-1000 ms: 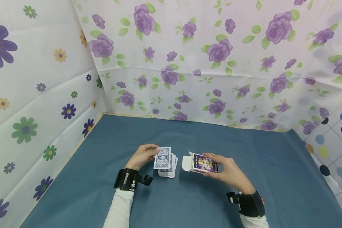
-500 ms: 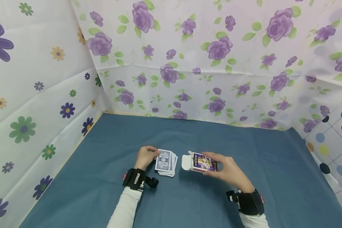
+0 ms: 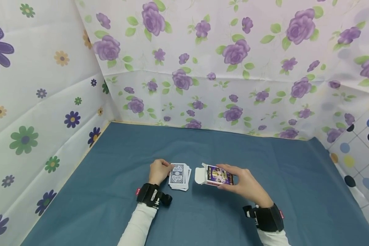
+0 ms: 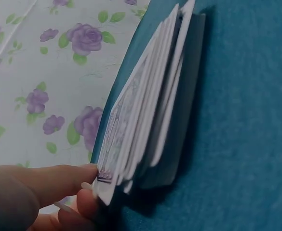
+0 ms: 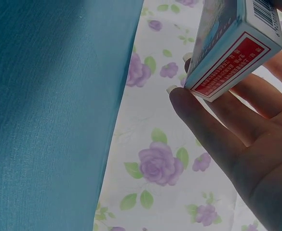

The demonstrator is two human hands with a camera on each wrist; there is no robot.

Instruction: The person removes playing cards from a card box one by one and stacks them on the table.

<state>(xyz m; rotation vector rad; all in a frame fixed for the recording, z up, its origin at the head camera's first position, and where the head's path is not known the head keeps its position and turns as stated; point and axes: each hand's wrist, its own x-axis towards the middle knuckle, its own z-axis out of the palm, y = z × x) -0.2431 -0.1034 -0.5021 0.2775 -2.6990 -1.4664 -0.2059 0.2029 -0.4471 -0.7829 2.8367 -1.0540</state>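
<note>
A loose stack of playing cards (image 3: 179, 176) lies face down on the cloth, its patterned blue-and-white backs showing and its edges uneven. My left hand (image 3: 159, 172) is at its left side. In the left wrist view, thumb and finger pinch the near corner of the top playing cards (image 4: 131, 115), which fan slightly apart. To the right, my right hand (image 3: 246, 184) grips a purple-fronted card box (image 3: 220, 176) by its long sides. The box's white end flap (image 3: 200, 175) hangs open toward the stack. In the right wrist view, the box (image 5: 230, 53) shows a red printed panel and a barcode.
A blue cloth (image 3: 209, 218) covers the table. Flowered sheets (image 3: 215, 68) rise behind it and along the left. A dotted sheet (image 3: 363, 164) hangs at the right. Both wrists wear black straps (image 3: 149, 195).
My left hand has lowered its card onto the stack and shifted slightly right, so the card now lines up more closely with the others. The right hand and box stay nearly still.
</note>
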